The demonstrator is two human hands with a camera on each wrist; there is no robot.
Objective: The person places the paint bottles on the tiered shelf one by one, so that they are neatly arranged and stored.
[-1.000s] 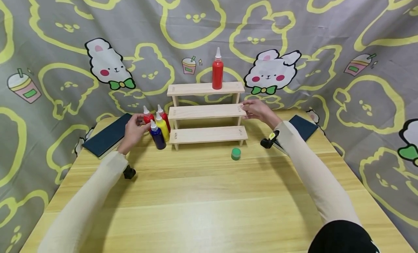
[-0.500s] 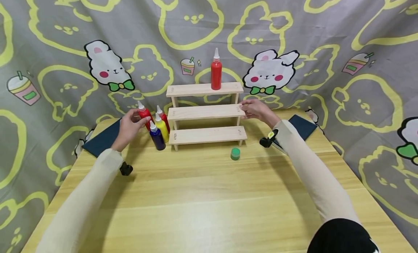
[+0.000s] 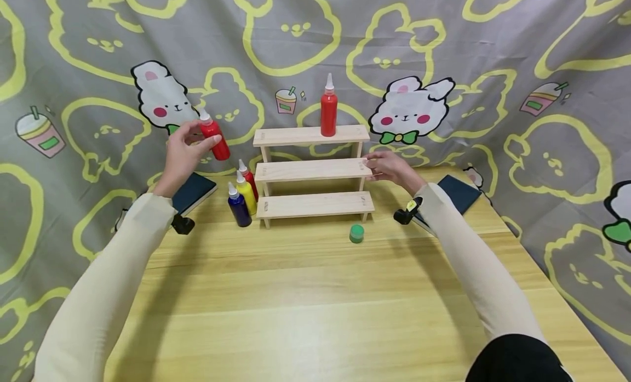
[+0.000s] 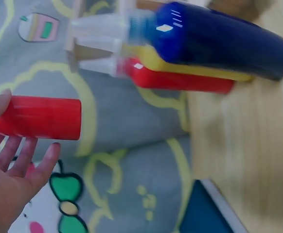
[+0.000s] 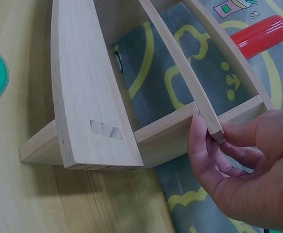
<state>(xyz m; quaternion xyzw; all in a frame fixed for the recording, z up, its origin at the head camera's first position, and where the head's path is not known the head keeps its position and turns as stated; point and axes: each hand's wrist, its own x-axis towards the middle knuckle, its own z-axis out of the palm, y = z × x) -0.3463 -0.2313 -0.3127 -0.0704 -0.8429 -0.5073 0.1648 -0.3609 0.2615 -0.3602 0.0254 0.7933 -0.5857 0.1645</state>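
My left hand grips a red squeeze bottle with a white nozzle, held up off the table and tilted. In the left wrist view the thumb and fingers wrap the upper part of that bottle. My right hand pinches the right end of the middle board of a three-step wooden shelf. In the right wrist view thumb and fingers close on the board's corner. Another red bottle stands on the top step. Left of the shelf, a blue bottle, a yellow bottle and a third red bottle stand together.
A small green-lidded jar sits in front of the shelf's right side. Dark notebooks lie on the table: the left notebook below my left hand, the right notebook beyond my right forearm. A patterned curtain hangs behind.
My left hand has taken the red bottle out of the group at the shelf's left and raised it up and leftward. My right hand stays on the middle board.
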